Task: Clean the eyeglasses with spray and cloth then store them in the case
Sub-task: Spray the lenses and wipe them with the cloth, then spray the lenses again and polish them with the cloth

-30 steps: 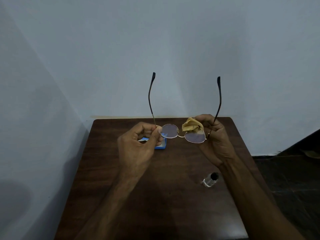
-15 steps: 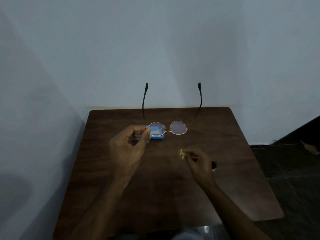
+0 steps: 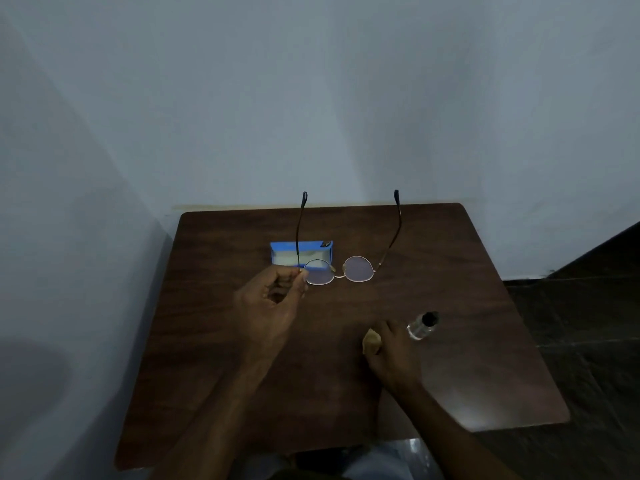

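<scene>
Nearest the camera, at the lower edge of the view, two bare forearms are seen reaching forward over a dark wooden bench (image 3: 214,393). On the right side, the right hand (image 3: 391,355) is lowered onto the bench top, its fingers curled down and closed around a small yellow cleaning cloth (image 3: 371,342), of which only a bunched corner is exposed at the thumb side. Just beside that hand, to its right, a small clear spray bottle (image 3: 421,325) with a black cap is found on the bench; whether a knuckle touches it cannot be told. Farther forward and to the left, the left hand (image 3: 273,306) is raised above the bench, its thumb and forefinger pinched on the left hinge corner of a pair of round, thin-rimmed gold eyeglasses (image 3: 341,268). The eyeglasses are held with the lenses toward the camera and both temples unfolded, their dark tips pointed away and upward toward the wall. Behind the left lens, a blue eyeglass case (image 3: 311,249) is seen lying open on the bench, its pale lining exposed and partly overlapped in the view by the left temple and rim. Beyond the bench's far edge, a plain pale blue-grey wall (image 3: 311,98) is met, and at the right a dark floor (image 3: 588,323) is visible.
</scene>
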